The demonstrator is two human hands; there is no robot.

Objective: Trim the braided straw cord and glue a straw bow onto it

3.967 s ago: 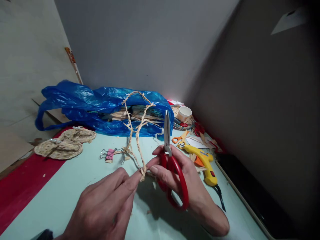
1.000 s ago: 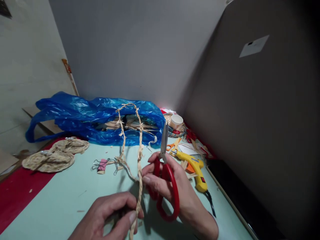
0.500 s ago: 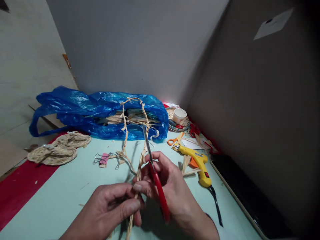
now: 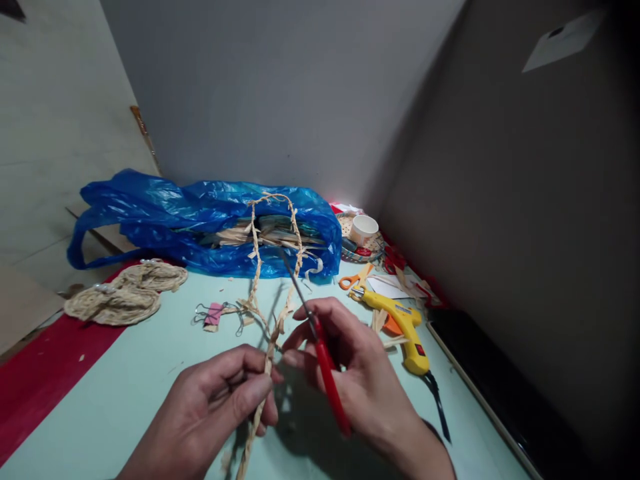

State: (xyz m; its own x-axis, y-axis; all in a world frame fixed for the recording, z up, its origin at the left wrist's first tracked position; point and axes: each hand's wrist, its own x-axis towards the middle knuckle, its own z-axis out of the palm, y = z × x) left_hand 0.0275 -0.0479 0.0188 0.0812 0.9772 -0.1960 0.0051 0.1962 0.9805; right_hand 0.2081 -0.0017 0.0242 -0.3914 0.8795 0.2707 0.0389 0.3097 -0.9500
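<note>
Right hand [image 4: 361, 381] hides red scissors' [image 4: 326, 373] handles beside braid [image 4: 257, 261].

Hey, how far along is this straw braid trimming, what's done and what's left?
Done: the straw braid is plaited into a long loop, and two coiled mats lie at the left. In hand: the left hand pinches the braid low down while the right hand points the red scissors at it. Left: frayed ends stick out along the upper loop, seemingly untrimmed.

The table [image 4: 125, 393] bears a blue bag [image 4: 160, 213] along its far edge, woven mats [image 4: 113, 303] near the left edge and a glue gun [image 4: 403, 323] near the right edge.
</note>
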